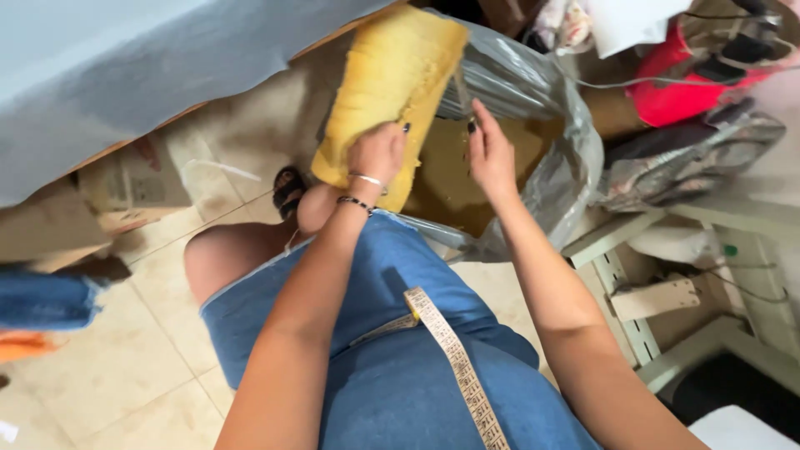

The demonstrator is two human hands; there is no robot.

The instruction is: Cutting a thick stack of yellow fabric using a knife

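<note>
My left hand (377,157) grips a thick yellow foam pad (388,79) by its lower edge, holding it tilted over my knee. Bracelets circle that wrist. My right hand (490,152) rests just right of the pad, fingers together on the edge of a clear plastic bag (557,117) that lies open beside me. Inside the bag shows more brownish-yellow material (454,171). A measuring tape (454,358) hangs down over my blue denim dress.
A table edge draped in grey cloth (125,67) fills the upper left. A white metal stand (658,283) is at the right, with a red object (683,92) and patterned fabric (692,158) behind. Tiled floor (108,367) lies below; another person's jeans leg (42,300) is at the far left.
</note>
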